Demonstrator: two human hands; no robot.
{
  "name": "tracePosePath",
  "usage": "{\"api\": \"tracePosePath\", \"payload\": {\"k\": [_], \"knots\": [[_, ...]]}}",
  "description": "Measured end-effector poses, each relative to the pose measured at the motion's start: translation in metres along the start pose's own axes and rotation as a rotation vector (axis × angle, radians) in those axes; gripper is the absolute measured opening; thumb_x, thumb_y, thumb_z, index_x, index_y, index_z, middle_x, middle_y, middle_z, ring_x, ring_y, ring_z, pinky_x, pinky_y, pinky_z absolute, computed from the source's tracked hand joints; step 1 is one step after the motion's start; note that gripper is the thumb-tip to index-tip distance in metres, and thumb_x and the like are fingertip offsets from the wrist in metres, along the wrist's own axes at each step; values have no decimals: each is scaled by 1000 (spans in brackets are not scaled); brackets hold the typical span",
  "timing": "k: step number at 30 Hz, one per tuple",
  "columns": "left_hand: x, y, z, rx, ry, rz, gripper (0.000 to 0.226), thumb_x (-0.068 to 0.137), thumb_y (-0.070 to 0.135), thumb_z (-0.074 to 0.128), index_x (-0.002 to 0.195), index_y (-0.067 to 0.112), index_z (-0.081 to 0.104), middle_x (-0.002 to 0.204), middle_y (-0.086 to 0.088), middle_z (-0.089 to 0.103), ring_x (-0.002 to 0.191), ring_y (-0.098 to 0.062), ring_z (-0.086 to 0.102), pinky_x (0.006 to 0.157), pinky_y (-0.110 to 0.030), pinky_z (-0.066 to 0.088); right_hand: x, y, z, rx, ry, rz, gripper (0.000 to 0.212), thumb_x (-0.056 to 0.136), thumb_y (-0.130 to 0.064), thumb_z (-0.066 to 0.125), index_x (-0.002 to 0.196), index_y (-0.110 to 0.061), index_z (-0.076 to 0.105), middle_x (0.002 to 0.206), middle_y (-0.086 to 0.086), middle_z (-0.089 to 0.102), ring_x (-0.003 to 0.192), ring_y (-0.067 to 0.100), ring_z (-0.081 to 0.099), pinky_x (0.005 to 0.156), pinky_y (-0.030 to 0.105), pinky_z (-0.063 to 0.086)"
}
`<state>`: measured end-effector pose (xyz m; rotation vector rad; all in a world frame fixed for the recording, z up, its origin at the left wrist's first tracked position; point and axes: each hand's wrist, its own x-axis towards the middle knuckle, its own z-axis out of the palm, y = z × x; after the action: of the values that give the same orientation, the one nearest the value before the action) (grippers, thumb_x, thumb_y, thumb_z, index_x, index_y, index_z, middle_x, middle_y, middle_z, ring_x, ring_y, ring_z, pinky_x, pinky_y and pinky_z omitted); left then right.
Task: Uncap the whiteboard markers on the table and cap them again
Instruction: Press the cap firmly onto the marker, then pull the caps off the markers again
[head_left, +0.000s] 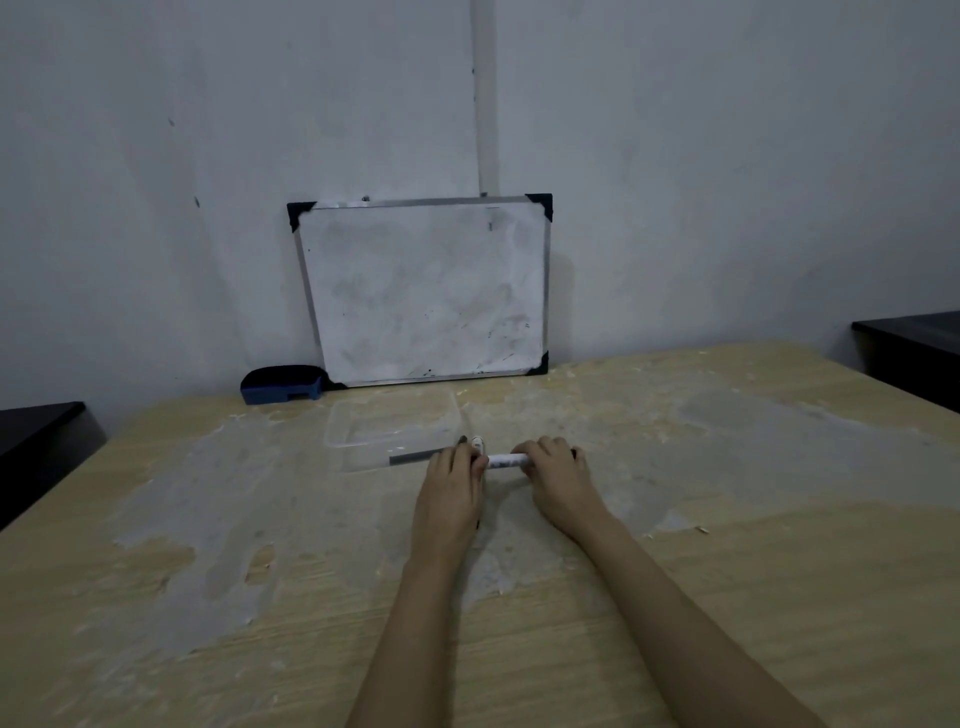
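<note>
Marker (506, 460) held between both hands is what the coming move turns on, and its long axis runs straight across from one hand to the other, level with the table (727, 519) and just above it. The left hand (451, 478) is curled around one end, fingers (470, 454) pressed together and wrapped over the top so that end is hidden; whether the cap sits under them cannot be told. The right hand (558, 470) is closed over the opposite end in the same way, knuckles up, with only a short white stretch of the barrel showing in the gap between the two fists. Both hands are equally close to the marker, since each already grips it, so neither has to reach. Because the barrel lies along the line joining the fists, pulling them straight apart along that line would likely free a cap, and pushing them together would seat it again; a pull off that line risks bending or jamming the fit. Beyond the left fingertips, a clear plastic box (395, 434) rests on the table with a dark stick-like thing (415, 458), perhaps another marker, lying just beside the left knuckles. Farther past the fingers, a whiteboard (426, 291) leans on the wall with a blue eraser (283, 384) beside it.
</note>
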<state>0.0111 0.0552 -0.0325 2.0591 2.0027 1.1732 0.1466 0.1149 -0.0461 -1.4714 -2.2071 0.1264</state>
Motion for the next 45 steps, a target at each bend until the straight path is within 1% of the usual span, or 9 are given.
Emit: {"api": "tracePosePath", "payload": {"k": [5,10,15,18,24,29,35,41,45], "knots": [[-2,-1,-2,-4,-11,124,35,99,24,30,124,10,49,125,-7,52,117,-21,45,97,-24,35,-2,-3,-5,23,-59,67,15,95,-29,44,91,-17,53,104,8,59,105,26,47,96,45,31],[-3,4,-5,25,35,268,27,95,26,43,96,6,60,97,-10,61,97,-22,53,94,-31,42,-6,-6,-13,-16,-79,148,42,88,-28,50,49,-24,32,54,-7,41,73,27,54,82,37,40],[-4,7,-8,72,60,304,26,91,26,48,84,4,61,84,-10,64,83,-23,60,90,-25,35,-7,-7,-17,8,-61,186,48,87,-32,51,43,-22,35,46,-6,38,58,22,45,65,29,31],[-1,11,-4,98,114,308,26,88,20,49,81,2,66,75,-10,68,67,-24,63,86,-30,39,-8,-7,-15,65,-5,167,41,91,-28,49,54,-11,59,56,9,61,56,27,54,56,26,32],[-2,8,5,-72,83,124,36,99,22,35,116,3,61,123,-15,62,121,-26,51,103,-23,30,-12,-17,-20,-78,165,68,37,94,-23,49,70,-3,70,65,15,71,57,31,64,70,36,51],[-2,12,0,-183,127,-48,44,99,26,29,86,6,66,71,-6,58,68,-21,55,60,-24,33,-17,-28,-24,-200,332,70,32,64,-11,83,41,-9,60,32,5,55,26,22,49,46,35,53],[0,-13,-20,-292,347,-354,50,100,26,29,54,12,45,50,-1,44,50,-22,46,46,-27,28,-11,-14,-21,-131,359,154,30,88,-16,62,61,-3,66,53,15,66,49,29,60,70,38,45],[2,-29,-22,-165,257,-382,17,92,19,49,98,3,52,100,-13,57,95,-28,54,75,-37,45,-9,-9,-16,-103,248,271,33,92,-38,45,99,-8,58,99,10,67,95,27,58,100,42,30],[1,-35,-19,-76,121,-410,20,88,17,57,103,5,56,110,-15,59,104,-28,52,86,-39,48,-11,-9,-14,-81,186,254,39,93,-43,40,110,-9,50,111,12,59,108,29,45,105,49,26]]}}
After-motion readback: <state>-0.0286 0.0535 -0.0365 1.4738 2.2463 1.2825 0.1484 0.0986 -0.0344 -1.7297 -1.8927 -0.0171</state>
